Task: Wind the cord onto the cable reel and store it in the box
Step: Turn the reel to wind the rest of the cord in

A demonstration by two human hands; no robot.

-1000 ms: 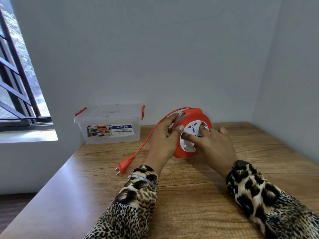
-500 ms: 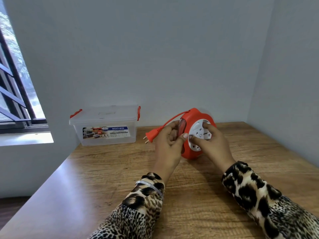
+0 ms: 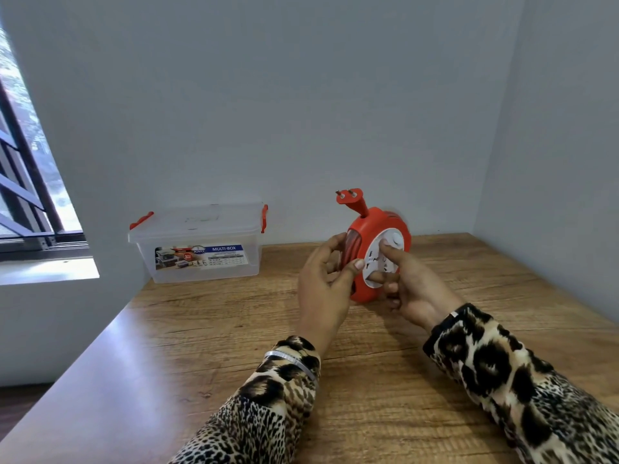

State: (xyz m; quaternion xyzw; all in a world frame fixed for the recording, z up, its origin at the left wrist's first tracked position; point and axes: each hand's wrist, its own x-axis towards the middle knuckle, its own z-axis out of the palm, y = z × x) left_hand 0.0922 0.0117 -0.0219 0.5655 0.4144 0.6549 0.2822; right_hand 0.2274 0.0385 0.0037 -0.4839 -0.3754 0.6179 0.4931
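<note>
— Head view puts the cable reel (image 3: 376, 259) right of centre on the wooden surface (image 3: 214, 336), standing on its edge, red rim with a white socket face turned toward us. See the plug (image 3: 351, 199)?

— Yes, it sticks up from the top of the reel, prongs pointing up and to the left. The cord (image 3: 351, 244) shows as red coils through the reel's clear side.

— And the hands?

— The left hand (image 3: 326, 283) grips the reel's left edge, thumb on the front rim, fingers curled round the back. The right hand (image 3: 413, 286) has its index finger pressed on the white face; the other fingers are curled under the reel's lower rim.

— What about the box (image 3: 201, 249)?

— Clear plastic, well apart to the left, against the wall (image 3: 268, 95). Its lid (image 3: 197, 218) is on, with a red clasp at each end, and a printed label reads MULTI-BOX. Through the walls I make out nothing inside it.

— Anything beyond?

— A window (image 3: 30, 182) at far left, and leopard-print sleeves (image 3: 522, 390) on both arms.
</note>
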